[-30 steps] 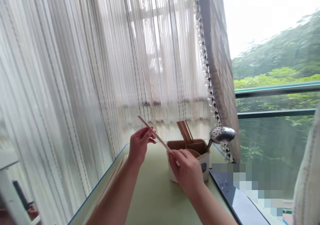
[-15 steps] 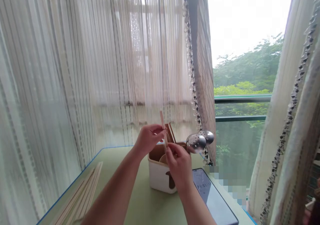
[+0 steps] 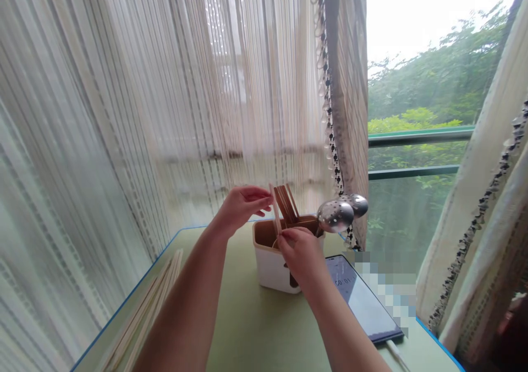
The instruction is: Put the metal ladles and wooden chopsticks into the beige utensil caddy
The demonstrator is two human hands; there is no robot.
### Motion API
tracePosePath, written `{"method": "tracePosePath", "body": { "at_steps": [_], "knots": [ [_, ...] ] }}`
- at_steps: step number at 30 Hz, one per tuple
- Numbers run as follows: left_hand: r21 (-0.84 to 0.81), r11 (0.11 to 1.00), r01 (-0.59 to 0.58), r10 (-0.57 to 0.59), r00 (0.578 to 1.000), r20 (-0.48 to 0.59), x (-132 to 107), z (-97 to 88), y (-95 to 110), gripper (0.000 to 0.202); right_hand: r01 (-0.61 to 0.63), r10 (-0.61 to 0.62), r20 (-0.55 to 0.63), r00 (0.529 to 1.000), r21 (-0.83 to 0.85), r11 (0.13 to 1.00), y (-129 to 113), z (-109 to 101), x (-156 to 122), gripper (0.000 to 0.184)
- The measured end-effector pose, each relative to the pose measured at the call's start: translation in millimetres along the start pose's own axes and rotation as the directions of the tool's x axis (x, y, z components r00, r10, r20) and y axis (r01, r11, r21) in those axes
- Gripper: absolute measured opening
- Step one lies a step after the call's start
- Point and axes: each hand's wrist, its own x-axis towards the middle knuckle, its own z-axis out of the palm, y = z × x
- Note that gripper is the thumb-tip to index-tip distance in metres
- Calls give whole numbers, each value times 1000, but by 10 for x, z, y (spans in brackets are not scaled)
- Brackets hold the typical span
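Observation:
My right hand (image 3: 302, 253) pinches the lower part of a pair of pale wooden chopsticks (image 3: 276, 212), held nearly upright. Higher up, my left hand (image 3: 246, 209) has its thumb and fingertips at the upper end of the same chopsticks, its lower fingers loosely bent. Below the hands stands a white utensil holder (image 3: 274, 270) with a brown interior. Several brown chopsticks (image 3: 286, 202) rise from its rear section. Two slotted metal spoons lean out on the right, the nearer spoon (image 3: 336, 216) in front. My right hand hides part of the holder's front.
More pale chopsticks (image 3: 152, 300) lie in a loose bundle on the left of the green table (image 3: 243, 328). A phone (image 3: 367, 297) with a timer on screen and a white cable (image 3: 398, 355) lies at right. Sheer curtains (image 3: 173, 97) hang behind the table.
My left hand has moved up along the chopsticks to their upper end. The chopsticks sit lower against the holder, with my right hand still on them. The view has shifted slightly.

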Motion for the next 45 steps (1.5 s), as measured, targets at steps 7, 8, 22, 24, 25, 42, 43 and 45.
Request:
{"method": "tracePosePath", "body": {
  "at_steps": [7,8,22,24,25,42,43,45],
  "knots": [
    [-1,1000,-29,29,998,-52,31,-27,-64,29,62,-62,4,998,-43,997,9,45,-6,15],
    [0,1000,-16,16,999,-47,31,-28,-64,29,76,-77,-10,997,-37,996,1,47,-5,15],
    [120,975,187,-194,980,50,-12,15,-24,30,102,-107,-23,994,-145,984,30,85,-1,15],
    [166,972,168,-171,985,6,-4,17,-34,28,102,-106,-24,994,-128,987,22,82,-1,15],
    [198,966,164,-165,986,-11,-2,20,-41,26,101,-105,-34,994,-104,989,13,78,-1,16],
    [473,872,122,-171,983,62,-16,58,-139,23,3,65,-152,986,409,912,54,-147,197,18],
    [479,871,110,-157,986,60,-21,79,-128,23,5,69,-161,985,422,907,60,-178,219,19],
    [490,867,88,-132,990,56,-29,126,-110,24,4,84,-172,982,455,891,76,-253,278,20]
  ]
}}
